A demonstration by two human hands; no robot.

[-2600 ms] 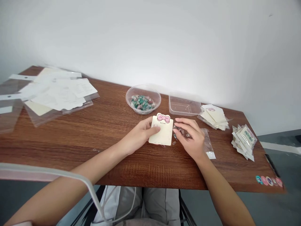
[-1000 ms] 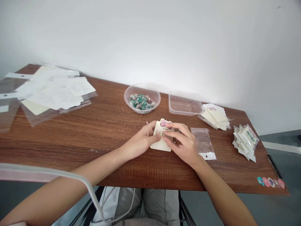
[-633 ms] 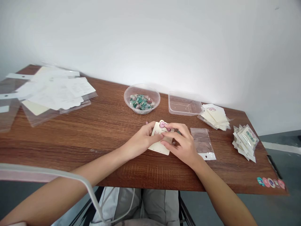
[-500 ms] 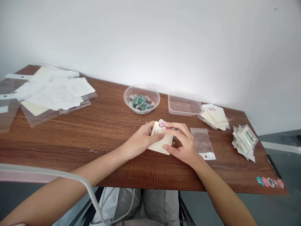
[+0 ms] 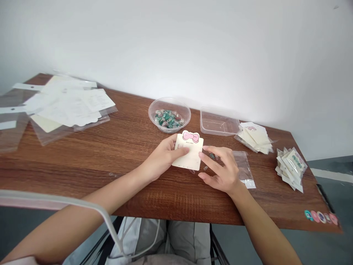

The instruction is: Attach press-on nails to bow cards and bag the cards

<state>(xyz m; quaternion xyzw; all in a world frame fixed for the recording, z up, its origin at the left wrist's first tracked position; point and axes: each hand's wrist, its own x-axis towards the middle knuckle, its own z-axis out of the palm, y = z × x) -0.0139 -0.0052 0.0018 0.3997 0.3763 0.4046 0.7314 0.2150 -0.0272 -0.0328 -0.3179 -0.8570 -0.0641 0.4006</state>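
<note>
My left hand (image 5: pixel 162 159) grips the left edge of a cream card with a pink bow at its top (image 5: pixel 188 151), holding it just above the wooden table (image 5: pixel 110 154). My right hand (image 5: pixel 222 170) rests on the table just right of the card, fingers apart and lightly curled over a few small green and clear beads (image 5: pixel 211 156). A small clear bag (image 5: pixel 244 167) lies partly under the right hand.
A clear bowl of green beads (image 5: pixel 169 115) stands behind the card, with a clear rectangular tub (image 5: pixel 219 126) to its right. Blank cards (image 5: pixel 255 137) and filled bags (image 5: pixel 291 164) lie at the right. Papers and plastic sleeves (image 5: pixel 63 108) cover the far left. Stickers (image 5: pixel 321 216) mark the right corner.
My right hand has come off the card and dropped to the table beside it. The card, tilted before, now faces up with the whole bow showing.
</note>
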